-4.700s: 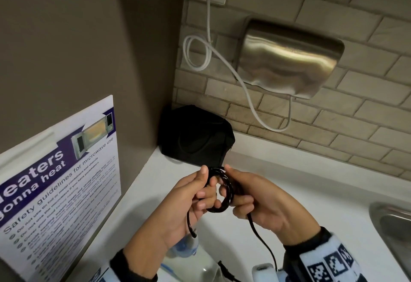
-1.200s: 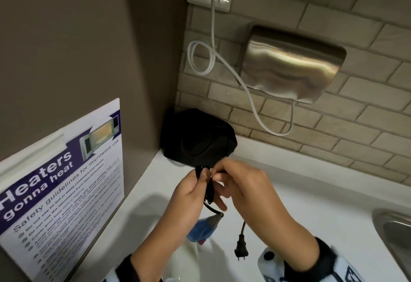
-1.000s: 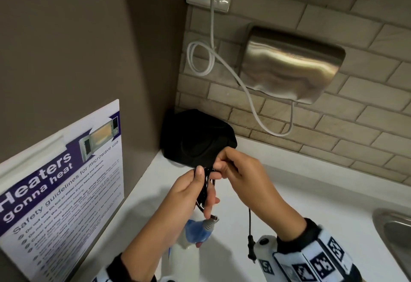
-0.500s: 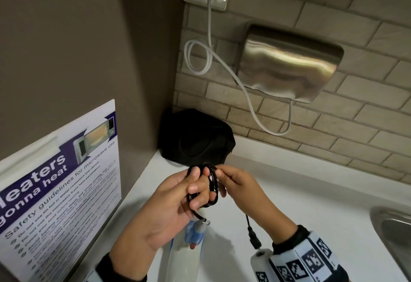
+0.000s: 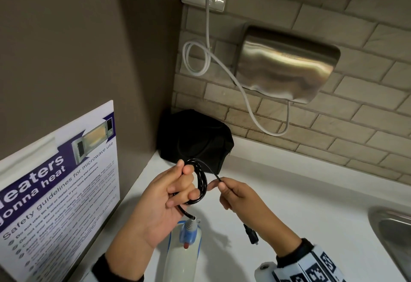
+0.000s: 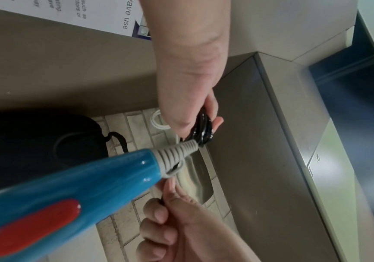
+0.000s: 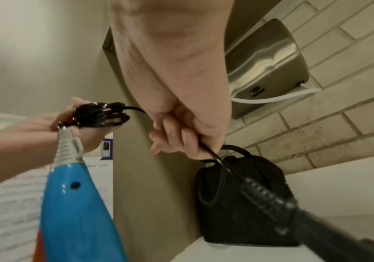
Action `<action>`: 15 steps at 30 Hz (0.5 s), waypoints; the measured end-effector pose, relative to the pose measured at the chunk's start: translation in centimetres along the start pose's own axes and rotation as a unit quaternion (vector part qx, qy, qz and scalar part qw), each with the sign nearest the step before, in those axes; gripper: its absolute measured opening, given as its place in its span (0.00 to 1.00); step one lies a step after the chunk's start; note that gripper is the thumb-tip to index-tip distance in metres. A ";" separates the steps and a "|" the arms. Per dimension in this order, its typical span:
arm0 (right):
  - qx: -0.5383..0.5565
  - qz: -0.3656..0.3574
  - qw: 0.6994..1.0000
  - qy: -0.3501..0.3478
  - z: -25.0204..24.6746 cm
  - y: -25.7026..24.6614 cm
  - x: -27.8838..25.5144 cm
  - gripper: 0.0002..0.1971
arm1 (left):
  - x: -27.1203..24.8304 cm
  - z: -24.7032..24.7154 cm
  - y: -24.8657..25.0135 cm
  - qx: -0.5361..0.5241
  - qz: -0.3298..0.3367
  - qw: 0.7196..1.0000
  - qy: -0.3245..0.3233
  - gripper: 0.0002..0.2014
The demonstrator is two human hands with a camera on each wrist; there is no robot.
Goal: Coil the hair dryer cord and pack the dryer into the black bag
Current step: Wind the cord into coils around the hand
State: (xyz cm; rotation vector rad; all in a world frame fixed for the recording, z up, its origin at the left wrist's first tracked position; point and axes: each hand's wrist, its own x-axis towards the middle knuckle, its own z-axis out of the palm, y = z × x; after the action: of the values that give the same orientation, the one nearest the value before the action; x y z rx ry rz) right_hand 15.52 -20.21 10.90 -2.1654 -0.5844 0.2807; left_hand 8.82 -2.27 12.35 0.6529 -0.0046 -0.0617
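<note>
My left hand (image 5: pixel 164 195) grips the coiled cord (image 5: pixel 200 181) so loops stay stacked. My right hand (image 5: pixel 235 195) pinches the loose tail, plug (image 5: pixel 251 234) dangling, keeping it taut. Dryer (image 5: pixel 184 248) hangs below, frame bottom centre. Black bag (image 5: pixel 193 140) waits on the counter (image 5: pixel 289 204), centre.

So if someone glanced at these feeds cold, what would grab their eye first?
Probably the glossy black cord coil at centre, looped around the left hand, while the right hand pinches the loose tail with the plug dangling below. Next, the blue hair dryer hanging under the coil, and the black bag waiting in the counter's back corner.
</note>
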 end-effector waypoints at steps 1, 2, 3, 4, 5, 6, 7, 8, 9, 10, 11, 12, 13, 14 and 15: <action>0.026 0.005 1.000 -0.012 0.0 -0.3 -0.1 0.15 | 0.0 0.0 0.0 0.007 -0.001 1.000 0.003 0.16; 0.065 0.008 0.997 -0.028 0.0 -0.8 -0.2 0.16 | 0.1 0.0 0.0 0.011 -0.005 1.000 0.006 0.16; 0.111 0.007 0.993 -0.044 0.0 -1.2 -0.3 0.17 | 0.1 0.0 -0.2 0.013 -0.011 1.000 0.009 0.16; 0.158 0.005 0.986 -0.060 0.0 -1.7 -0.4 0.18 | 0.1 0.1 -0.4 0.015 -0.019 1.000 0.010 0.16; 0.197 0.005 0.978 -0.071 0.0 -2.1 -0.4 0.19 | 0.2 0.1 -0.6 0.017 -0.027 0.999 0.009 0.16; 0.227 0.011 0.971 -0.079 0.0 -2.5 -0.3 0.20 | 0.2 0.1 -0.9 0.019 -0.034 0.999 0.003 0.15; 0.249 0.022 0.964 -0.086 0.0 -2.9 -0.1 0.20 | 0.2 0.2 -1.2 0.023 -0.039 0.999 -0.003 0.15; 0.266 0.037 0.959 -0.092 0.0 -3.3 0.1 0.20 | 0.3 0.2 -1.3 0.031 -0.042 0.999 -0.007 0.15; 0.279 0.054 0.954 -0.097 0.0 -3.5 0.3 0.20 | 0.3 0.2 -1.4 0.039 -0.045 0.998 -0.009 0.15; 0.291 0.069 0.949 -0.099 0.0 -3.6 0.5 0.20 | 0.4 0.2 -1.3 0.044 -0.050 0.998 -0.009 0.15; 0.300 0.081 0.945 -0.101 -0.1 -3.7 0.6 0.20 | 0.4 0.1 -1.1 0.042 -0.056 0.998 -0.009 0.15; 0.312 0.089 0.940 -0.103 -0.1 -3.8 0.7 0.20 | 0.3 0.1 -0.9 0.038 -0.060 0.997 -0.011 0.15; 0.326 0.093 0.935 -0.107 0.0 -3.8 0.8 0.19 | 0.3 0.1 -0.7 0.035 -0.063 0.997 -0.012 0.14; 0.341 0.097 0.928 -0.112 0.0 -3.9 0.9 0.19 | 0.2 0.2 -0.5 0.033 -0.066 0.997 -0.011 0.14; 0.354 0.102 0.922 -0.118 0.0 -4.0 1.0 0.18 | 0.2 0.1 -0.4 0.033 -0.068 0.997 -0.008 0.14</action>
State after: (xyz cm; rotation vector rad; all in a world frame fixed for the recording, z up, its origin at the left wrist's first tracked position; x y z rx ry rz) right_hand 15.07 -17.57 14.06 -1.4889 -0.3119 0.7505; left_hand 9.00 -2.71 12.20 0.7177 0.0231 -0.1995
